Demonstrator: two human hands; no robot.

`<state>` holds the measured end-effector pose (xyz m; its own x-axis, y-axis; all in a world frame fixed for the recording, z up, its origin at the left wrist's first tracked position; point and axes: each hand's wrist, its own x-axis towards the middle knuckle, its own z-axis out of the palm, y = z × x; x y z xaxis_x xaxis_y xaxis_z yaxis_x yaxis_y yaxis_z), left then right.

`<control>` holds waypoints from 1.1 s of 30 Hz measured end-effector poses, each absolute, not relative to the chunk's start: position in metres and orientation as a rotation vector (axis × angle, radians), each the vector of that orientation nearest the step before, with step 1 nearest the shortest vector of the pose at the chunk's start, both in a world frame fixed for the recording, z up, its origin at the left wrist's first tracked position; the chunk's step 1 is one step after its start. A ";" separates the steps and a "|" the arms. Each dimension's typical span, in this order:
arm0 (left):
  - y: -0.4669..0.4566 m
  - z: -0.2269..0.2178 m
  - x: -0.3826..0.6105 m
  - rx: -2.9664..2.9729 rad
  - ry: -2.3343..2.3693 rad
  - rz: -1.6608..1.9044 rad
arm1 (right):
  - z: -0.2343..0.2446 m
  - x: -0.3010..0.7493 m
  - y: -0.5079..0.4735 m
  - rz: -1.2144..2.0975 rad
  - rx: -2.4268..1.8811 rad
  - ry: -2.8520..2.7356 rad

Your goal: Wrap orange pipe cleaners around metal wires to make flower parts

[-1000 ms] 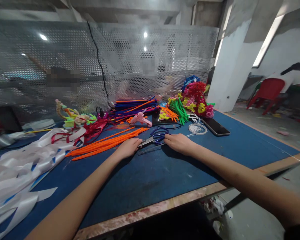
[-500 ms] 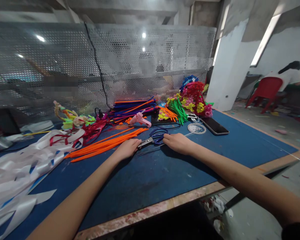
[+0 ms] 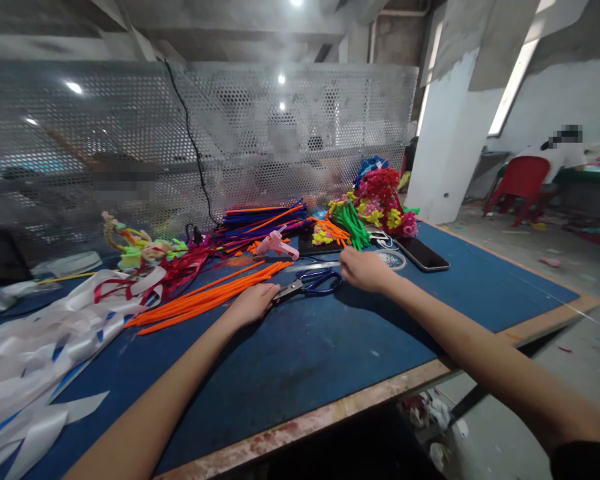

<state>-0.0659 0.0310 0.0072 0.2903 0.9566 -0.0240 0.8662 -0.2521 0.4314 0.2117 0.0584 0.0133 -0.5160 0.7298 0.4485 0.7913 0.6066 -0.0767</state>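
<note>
My left hand (image 3: 254, 303) is closed round the blade end of a pair of scissors (image 3: 300, 287), so the tips are hidden. The blue handle loops point right across the blue table mat. My right hand (image 3: 365, 269) is closed just beyond the handles, its fingers pinched. A thin silvery strip (image 3: 313, 265) runs left from those fingers, behind the scissors; its kind is unclear. Orange pipe cleaners (image 3: 205, 297) lie in a bundle beside my left hand. Behind the scissors rests a pink glue gun (image 3: 278, 245).
White ribbons (image 3: 45, 347) cover the left side. A phone (image 3: 423, 253) and a round dish of white beads (image 3: 394, 261) lie right. Green pipe cleaners (image 3: 351, 223) and fuzzy flowers (image 3: 380, 190) are heaped before a perforated metal screen (image 3: 260, 133). A person sits far right.
My right hand has lifted off the scissor handles and moved slightly right and away from me, and the silvery strip has shifted behind the scissors. My left hand keeps its grip. The view has shifted slightly.
</note>
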 end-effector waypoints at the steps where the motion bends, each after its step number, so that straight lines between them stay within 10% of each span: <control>1: 0.031 0.008 -0.066 2.198 1.644 0.352 | 0.023 0.224 0.060 -0.175 -1.216 -2.317; 12: 0.035 0.009 -0.068 2.212 1.632 0.384 | 0.066 0.285 0.051 0.637 -0.747 -1.679; 21: 0.029 0.010 -0.065 2.237 1.683 0.379 | 0.033 0.241 0.066 -0.068 -1.261 -2.268; 33: 0.033 -0.001 -0.070 2.561 1.818 0.735 | 0.029 0.268 0.083 -0.042 -1.468 -2.290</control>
<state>-0.0697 0.0326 -0.0009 0.2619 0.8744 0.4084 0.9125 -0.3621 0.1902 0.2679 0.0835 0.0295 -0.3554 0.8625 0.3602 0.8752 0.4424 -0.1956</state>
